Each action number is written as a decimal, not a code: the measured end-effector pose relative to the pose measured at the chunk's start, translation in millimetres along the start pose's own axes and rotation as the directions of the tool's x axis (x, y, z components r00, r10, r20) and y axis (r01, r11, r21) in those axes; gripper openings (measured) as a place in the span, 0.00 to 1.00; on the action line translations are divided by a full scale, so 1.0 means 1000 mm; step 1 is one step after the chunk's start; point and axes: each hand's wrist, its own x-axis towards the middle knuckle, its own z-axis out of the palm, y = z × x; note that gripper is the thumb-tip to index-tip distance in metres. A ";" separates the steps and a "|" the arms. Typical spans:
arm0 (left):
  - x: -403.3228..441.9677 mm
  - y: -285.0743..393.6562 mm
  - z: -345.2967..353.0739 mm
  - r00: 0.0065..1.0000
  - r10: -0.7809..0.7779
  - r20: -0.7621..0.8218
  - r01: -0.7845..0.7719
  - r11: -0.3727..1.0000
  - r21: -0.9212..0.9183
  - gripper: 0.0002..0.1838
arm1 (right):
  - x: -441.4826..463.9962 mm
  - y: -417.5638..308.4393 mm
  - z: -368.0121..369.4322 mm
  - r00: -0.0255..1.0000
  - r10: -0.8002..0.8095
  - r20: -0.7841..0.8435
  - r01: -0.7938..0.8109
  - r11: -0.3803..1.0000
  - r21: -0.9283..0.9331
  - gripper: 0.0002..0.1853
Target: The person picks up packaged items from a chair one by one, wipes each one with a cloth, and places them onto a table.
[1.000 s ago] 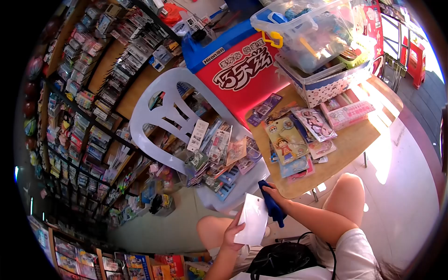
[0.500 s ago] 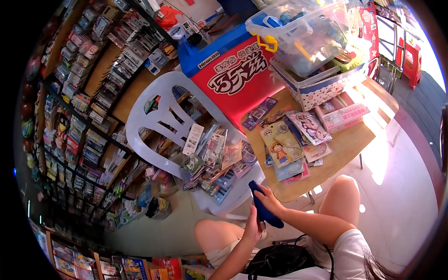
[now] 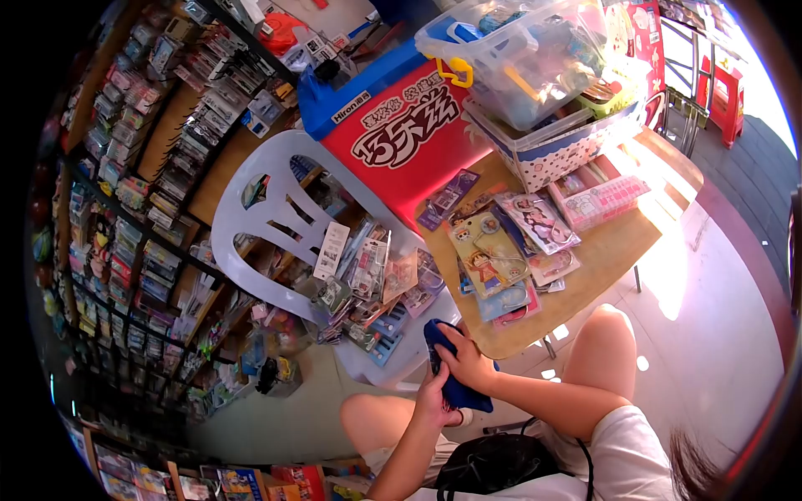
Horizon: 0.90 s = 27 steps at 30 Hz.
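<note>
wooden table (image 3: 597,265) stands near crowded shelves (image 3: 163,149), hands (image 3: 468,366) gripping card (image 3: 435,362) and blue cloth (image 3: 464,397).

At twelve o'clock from the middle of the view there stands a red chest freezer (image 3: 409,167) with a blue top. On its blue edge is a pale label (image 3: 352,109), where one can read "Hiron", followed by small Chinese characters which are not sharp. On the red side below, the large lettering (image 3: 405,125) says "巧乐兹", and the smaller white line above it reads "喜欢你 没道理". The pink box (image 3: 603,200), between two and three o'clock, and the white card (image 3: 331,250) at nine o'clock carry print too small for reading.
</note>
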 end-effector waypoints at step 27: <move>0.024 0.085 -0.019 0.922 0.387 0.001 -0.384 0.917 -0.106 0.21 | -0.050 -0.015 0.005 0.854 -0.445 0.271 0.466 0.885 -0.016 0.29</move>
